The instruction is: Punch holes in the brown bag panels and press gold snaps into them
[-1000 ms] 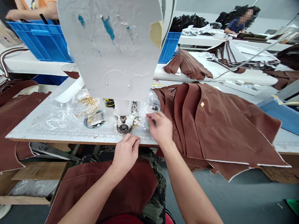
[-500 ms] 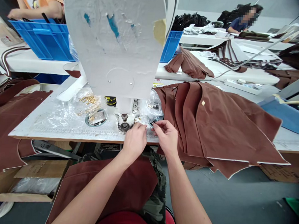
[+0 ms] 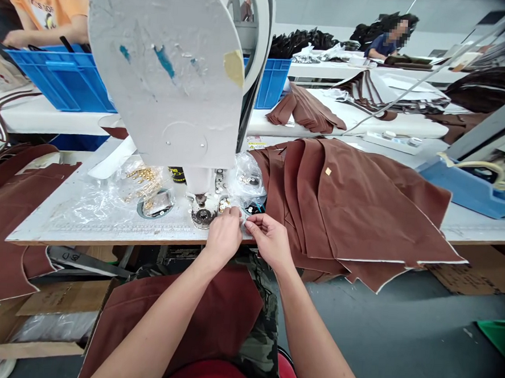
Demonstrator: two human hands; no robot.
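My left hand (image 3: 224, 236) and my right hand (image 3: 266, 241) meet at the table's front edge, just right of the round die (image 3: 203, 215) under the white press machine (image 3: 174, 76). Both hands have fingers pinched together around a small pale item (image 3: 244, 223) too small to name. Loose silver fasteners (image 3: 230, 205) lie scattered by the die. A clear bag of silver parts (image 3: 248, 180) sits behind my hands, and a bag of gold parts (image 3: 144, 179) lies left of the machine. A stack of brown fabric panels (image 3: 354, 206) lies right of my right hand.
Brown fabric (image 3: 193, 316) lies on my lap and more hangs at the left (image 3: 6, 219). Blue crates (image 3: 62, 77) stand behind the machine. A person in orange (image 3: 41, 5) works at the back left, another sits far back right (image 3: 387, 40). A blue tray (image 3: 470, 191) sits at the right.
My left hand rose from the table edge to meet my right hand, which drew back from the fasteners. Both now pinch together near the die. The view shifted slightly.
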